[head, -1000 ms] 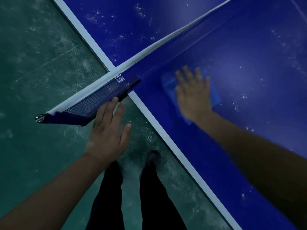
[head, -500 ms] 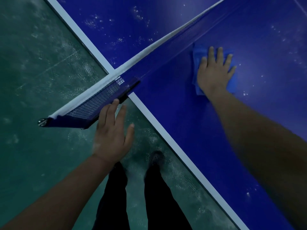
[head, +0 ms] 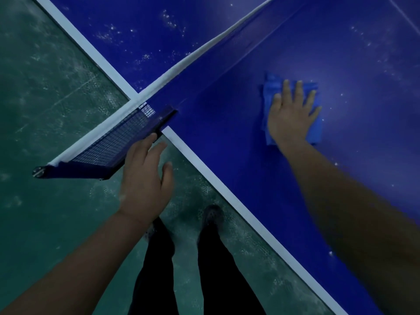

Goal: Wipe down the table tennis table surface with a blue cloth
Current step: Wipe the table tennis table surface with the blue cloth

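Note:
The dark blue table tennis table (head: pixel 227 155) with a white edge line fills the upper right. My right hand (head: pixel 292 114) lies flat, fingers spread, pressing a folded blue cloth (head: pixel 317 130) onto the near half of the table, a little way from the net. My left hand (head: pixel 146 178) hovers beside the table edge with its fingers apart, its fingertips touching the overhanging end of the net; it holds nothing. White dust specks dot the surface, more of them beyond the net.
The net (head: pixel 118 142) with its white top band crosses the table diagonally and sticks out past the edge to a metal clamp (head: pixel 38 172). Below is a scuffed green floor (head: pixel 45 98). My dark trouser legs and shoes (head: pixel 211 214) stand close to the table's side.
My right hand slid the cloth away from the net end, out across the table, then drew it slightly back toward me. My left hand stayed by the net end.

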A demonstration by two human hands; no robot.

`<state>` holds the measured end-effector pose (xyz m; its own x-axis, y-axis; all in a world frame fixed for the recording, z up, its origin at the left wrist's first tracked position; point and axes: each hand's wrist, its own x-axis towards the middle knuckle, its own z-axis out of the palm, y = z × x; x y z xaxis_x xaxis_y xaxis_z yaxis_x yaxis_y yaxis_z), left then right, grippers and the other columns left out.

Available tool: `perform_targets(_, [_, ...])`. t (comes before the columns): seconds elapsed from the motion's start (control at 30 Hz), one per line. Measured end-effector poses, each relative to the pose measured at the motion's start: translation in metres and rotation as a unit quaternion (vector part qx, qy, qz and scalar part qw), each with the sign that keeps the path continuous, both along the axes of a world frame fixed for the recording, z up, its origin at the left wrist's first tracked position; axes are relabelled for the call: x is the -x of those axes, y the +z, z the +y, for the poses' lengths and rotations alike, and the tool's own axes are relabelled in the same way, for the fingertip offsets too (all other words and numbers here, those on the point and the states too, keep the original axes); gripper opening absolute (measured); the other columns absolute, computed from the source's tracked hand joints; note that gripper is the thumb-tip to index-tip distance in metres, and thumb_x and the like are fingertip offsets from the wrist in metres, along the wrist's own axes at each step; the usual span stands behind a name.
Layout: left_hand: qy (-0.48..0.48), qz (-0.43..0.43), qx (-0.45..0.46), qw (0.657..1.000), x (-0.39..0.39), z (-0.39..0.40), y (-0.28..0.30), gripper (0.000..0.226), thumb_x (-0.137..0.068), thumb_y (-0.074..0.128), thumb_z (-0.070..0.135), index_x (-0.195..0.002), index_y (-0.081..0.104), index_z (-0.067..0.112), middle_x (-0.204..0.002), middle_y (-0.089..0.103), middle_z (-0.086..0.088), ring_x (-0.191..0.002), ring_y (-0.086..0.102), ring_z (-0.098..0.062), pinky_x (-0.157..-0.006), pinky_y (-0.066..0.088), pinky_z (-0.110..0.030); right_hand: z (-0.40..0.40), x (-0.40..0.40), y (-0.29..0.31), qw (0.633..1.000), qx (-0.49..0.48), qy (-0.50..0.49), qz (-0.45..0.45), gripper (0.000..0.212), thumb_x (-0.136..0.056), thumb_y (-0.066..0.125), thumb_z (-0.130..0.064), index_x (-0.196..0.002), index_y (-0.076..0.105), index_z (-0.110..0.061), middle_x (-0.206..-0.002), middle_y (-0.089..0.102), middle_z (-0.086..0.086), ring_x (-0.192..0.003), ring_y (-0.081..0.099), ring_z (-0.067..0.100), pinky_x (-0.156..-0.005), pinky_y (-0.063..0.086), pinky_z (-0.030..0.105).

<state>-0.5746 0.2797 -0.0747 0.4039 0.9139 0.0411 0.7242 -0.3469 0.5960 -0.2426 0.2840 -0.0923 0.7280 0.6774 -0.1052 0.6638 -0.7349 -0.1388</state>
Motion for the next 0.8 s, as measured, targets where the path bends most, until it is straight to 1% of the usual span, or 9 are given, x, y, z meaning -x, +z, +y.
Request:
perform_targets(0.1, [-0.052,-0.050,-0.018,0.997,-0.032,0.011,0.005,0.042,-0.098,0.047,0.019,-0.135,0.055,0.000,-0.148,0.047,-0.019,-0.141,0.037,-0.035,-0.120,0.026,-0.046,-0.025,0.081,-0.008,0.982,-0.016,0.185,-0.038,0.054,-0.105,0.024,-0.044,-0.158,0.026,-0.030,-0.167,0.018,0.002,-0.153,0.011,0.036,-0.119,0.009,0.065])
perform_targets(0.17, [-0.085,-0.065,-0.015,0.994,-0.059,0.023,0.002,0.047,-0.102,0.041,0.025,-0.140,0.051,0.000,-0.155,0.040,-0.017,-0.147,0.029,-0.033,-0.124,0.018,-0.043,-0.065,0.122,-0.012,0.926,-0.014,0.376,-0.021,0.052,-0.104,0.033,-0.045,-0.154,0.035,-0.031,-0.164,0.028,0.002,-0.152,0.017,0.036,-0.119,0.011,0.064])
perform_targets(0.23, [-0.137,-0.056,-0.006,0.989,-0.082,0.033,-0.007,0.051,-0.103,0.038,0.029,-0.145,0.046,0.001,-0.158,0.035,-0.017,-0.150,0.024,-0.032,-0.124,0.016,-0.045,-0.085,0.090,-0.016,0.911,-0.014,0.412,-0.027,0.050,-0.104,0.035,-0.044,-0.152,0.039,-0.030,-0.161,0.033,0.002,-0.151,0.022,0.035,-0.120,0.013,0.063])
perform_targets(0.4, [-0.245,0.141,-0.030,0.959,-0.099,0.038,-0.035,0.068,-0.102,0.021,0.051,-0.156,0.029,0.010,-0.167,0.015,-0.013,-0.155,0.004,-0.028,-0.126,0.001,-0.045,-0.087,-0.088,-0.009,0.998,0.024,0.016,-0.054,0.056,-0.105,0.020,-0.045,-0.158,0.027,-0.029,-0.166,0.022,0.002,-0.153,0.014,0.035,-0.118,0.014,0.064])
perform_targets(0.47, [-0.248,0.165,-0.062,0.953,-0.098,0.037,-0.037,0.070,-0.102,0.022,0.053,-0.159,0.019,0.013,-0.168,0.007,-0.012,-0.155,-0.003,-0.028,-0.125,-0.003,-0.047,-0.090,-0.110,-0.001,0.991,0.001,-0.135,-0.008,0.056,-0.106,0.020,-0.047,-0.159,0.020,-0.032,-0.168,0.012,-0.002,-0.154,0.004,0.032,-0.120,0.005,0.062])
perform_targets(0.53, [-0.253,0.162,-0.086,0.950,-0.098,0.036,-0.036,0.068,-0.102,0.024,0.051,-0.160,0.015,0.015,-0.168,0.002,-0.011,-0.155,-0.007,-0.029,-0.125,-0.003,-0.049,-0.085,-0.083,-0.003,0.987,-0.004,-0.159,-0.016,0.055,-0.107,0.022,-0.046,-0.159,0.020,-0.031,-0.168,0.012,-0.002,-0.154,0.004,0.033,-0.121,0.004,0.062])
perform_targets(0.63, [-0.285,0.165,-0.111,0.938,-0.099,0.036,-0.037,0.061,-0.104,0.023,0.048,-0.158,0.025,0.020,-0.167,0.011,-0.011,-0.155,-0.001,-0.032,-0.124,0.001,-0.053,-0.089,0.008,-0.011,0.996,-0.013,0.069,-0.048,0.054,-0.106,0.023,-0.045,-0.157,0.028,-0.029,-0.166,0.021,0.002,-0.153,0.013,0.035,-0.120,0.010,0.062])
perform_targets(0.7, [-0.300,0.177,-0.107,0.931,-0.098,0.037,-0.039,0.060,-0.104,0.022,0.048,-0.156,0.034,0.019,-0.166,0.020,-0.010,-0.154,0.007,-0.033,-0.124,0.005,-0.054,-0.114,0.052,-0.013,0.956,-0.010,0.293,-0.032,0.052,-0.106,0.029,-0.045,-0.154,0.036,-0.029,-0.164,0.028,0.002,-0.152,0.018,0.035,-0.121,0.011,0.061])
perform_targets(0.8, [-0.301,0.191,-0.093,0.930,-0.100,0.038,-0.037,0.060,-0.103,0.023,0.047,-0.155,0.037,0.020,-0.164,0.026,-0.010,-0.154,0.011,-0.034,-0.124,0.006,-0.054,-0.133,0.001,-0.014,0.953,-0.009,0.302,-0.035,0.050,-0.105,0.032,-0.045,-0.150,0.043,-0.028,-0.160,0.036,0.002,-0.150,0.026,0.035,-0.118,0.017,0.063])
